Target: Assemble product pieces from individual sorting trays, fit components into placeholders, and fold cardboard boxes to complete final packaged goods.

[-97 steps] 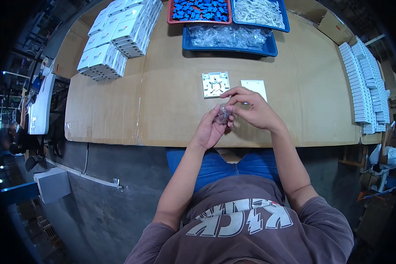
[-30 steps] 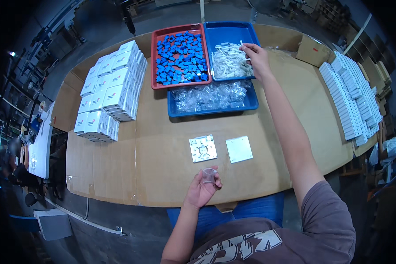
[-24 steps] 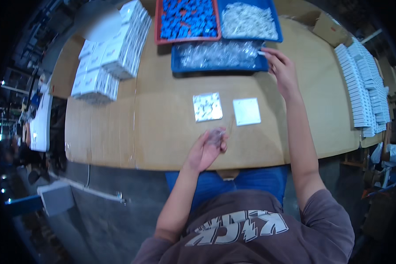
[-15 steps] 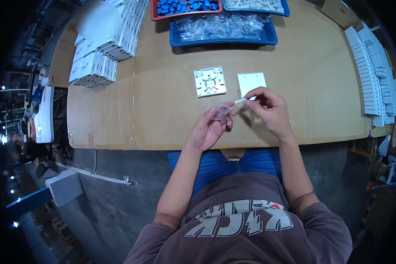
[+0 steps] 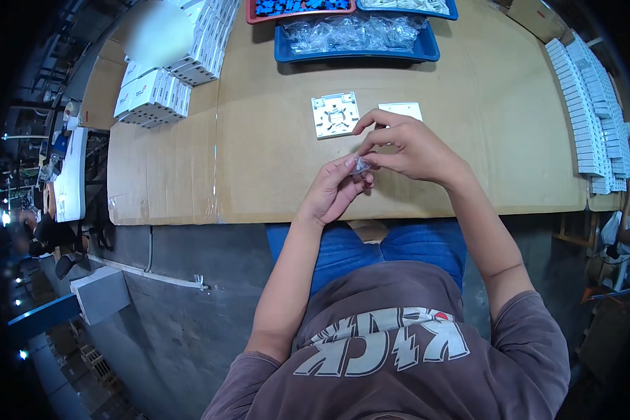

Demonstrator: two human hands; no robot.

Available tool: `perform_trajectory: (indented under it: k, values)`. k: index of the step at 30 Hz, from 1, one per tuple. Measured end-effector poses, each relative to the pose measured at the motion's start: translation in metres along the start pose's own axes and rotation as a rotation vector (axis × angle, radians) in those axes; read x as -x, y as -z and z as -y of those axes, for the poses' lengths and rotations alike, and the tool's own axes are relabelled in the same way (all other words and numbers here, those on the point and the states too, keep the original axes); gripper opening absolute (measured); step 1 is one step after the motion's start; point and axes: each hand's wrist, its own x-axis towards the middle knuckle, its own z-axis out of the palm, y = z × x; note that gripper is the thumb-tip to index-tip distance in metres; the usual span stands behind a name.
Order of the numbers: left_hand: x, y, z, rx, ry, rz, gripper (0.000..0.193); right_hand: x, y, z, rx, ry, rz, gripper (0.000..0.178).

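A small clear plastic bag (image 5: 360, 166) is pinched by my left hand (image 5: 332, 192), low over the near part of the cardboard-covered table. My right hand (image 5: 421, 152) meets it from the right, with thumb and fingertips closed at the bag's top and the index finger arched above. What lies inside the bag is hard to make out. Just beyond my hands lies a square white plastic case (image 5: 334, 115) with its moulded inside facing up. To its right, a flat white cover (image 5: 403, 109) is partly hidden behind my right hand.
At the far side stand a blue tray of clear plastic bags (image 5: 357, 54), a red tray of blue parts (image 5: 299, 8) and another blue tray of white pieces (image 5: 407, 8). White boxes (image 5: 150, 98) are stacked at the left; stacked white pieces (image 5: 581, 119) line the right edge.
My right hand has moved left onto the bag's opening. The white stick it held is out of sight, and the bag looks bunched up. The view has shifted slightly.
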Motion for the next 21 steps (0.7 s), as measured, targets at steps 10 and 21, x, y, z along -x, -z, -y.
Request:
perform_trajectory:
  k: [10, 21]
  values:
    - [0.000, 0.000, -0.002, 0.104, -0.002, 0.023, 0.035, -0.001, -0.015, -0.007, -0.266, -0.066, 0.231, 0.040]
    - [0.004, 0.009, 0.003, 0.122, 0.022, -0.015, 0.031, -0.002, -0.008, 0.004, 0.079, 0.020, 0.130, 0.040]
